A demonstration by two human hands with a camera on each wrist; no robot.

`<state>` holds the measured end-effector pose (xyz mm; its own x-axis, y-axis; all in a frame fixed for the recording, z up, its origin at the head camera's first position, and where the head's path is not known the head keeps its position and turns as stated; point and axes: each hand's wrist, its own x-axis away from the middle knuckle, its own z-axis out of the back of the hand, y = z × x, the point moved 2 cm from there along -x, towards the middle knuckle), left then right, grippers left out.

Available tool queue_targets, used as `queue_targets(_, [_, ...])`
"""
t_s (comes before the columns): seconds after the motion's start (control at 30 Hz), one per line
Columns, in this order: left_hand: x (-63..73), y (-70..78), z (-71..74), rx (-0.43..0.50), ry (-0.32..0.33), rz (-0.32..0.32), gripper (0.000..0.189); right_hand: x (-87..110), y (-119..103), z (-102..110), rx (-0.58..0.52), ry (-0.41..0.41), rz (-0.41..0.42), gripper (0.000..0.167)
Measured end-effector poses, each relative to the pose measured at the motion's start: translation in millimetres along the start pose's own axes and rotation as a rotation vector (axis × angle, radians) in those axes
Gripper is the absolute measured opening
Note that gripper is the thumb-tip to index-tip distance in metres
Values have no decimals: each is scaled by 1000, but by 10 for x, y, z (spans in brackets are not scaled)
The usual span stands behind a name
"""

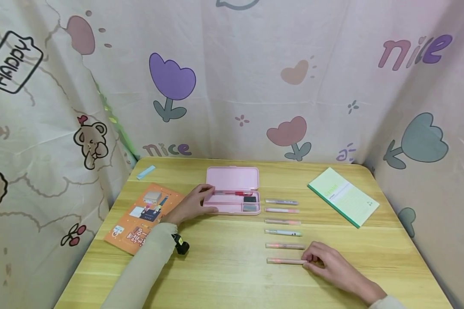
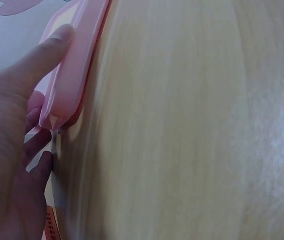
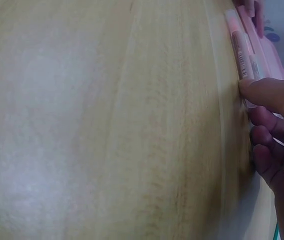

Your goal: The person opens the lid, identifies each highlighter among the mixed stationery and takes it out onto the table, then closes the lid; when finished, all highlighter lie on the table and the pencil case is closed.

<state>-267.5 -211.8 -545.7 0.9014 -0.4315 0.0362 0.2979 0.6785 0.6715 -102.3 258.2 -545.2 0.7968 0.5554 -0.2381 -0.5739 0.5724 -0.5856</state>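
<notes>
An open pink pencil case (image 1: 232,213) lies at the table's back middle, holding a red pen (image 1: 242,193), a dark block (image 1: 249,199) and a grey eraser-like block (image 1: 249,208). My left hand (image 1: 193,202) grips its left end, with the thumb (image 2: 61,37) on the near edge. To the right of the case, several pens lie in a column. At the nearest one, a pink highlighter (image 1: 286,261), my right hand (image 1: 330,266) pinches the right end. In the right wrist view this highlighter (image 3: 241,52) shows a barcode and rests at the thumb tip.
An orange booklet (image 1: 139,214) lies under the left forearm. Behind it is a light blue strip (image 1: 145,172). A green notebook (image 1: 344,197) lies at the back right. Printed curtains (image 1: 232,86) hang around the wooden table (image 1: 224,266).
</notes>
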Motion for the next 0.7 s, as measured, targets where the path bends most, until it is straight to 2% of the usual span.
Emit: queue_targets(0.7, [12, 10, -1, -8, 0, -16, 95, 26, 11, 1, 29, 12, -8, 21])
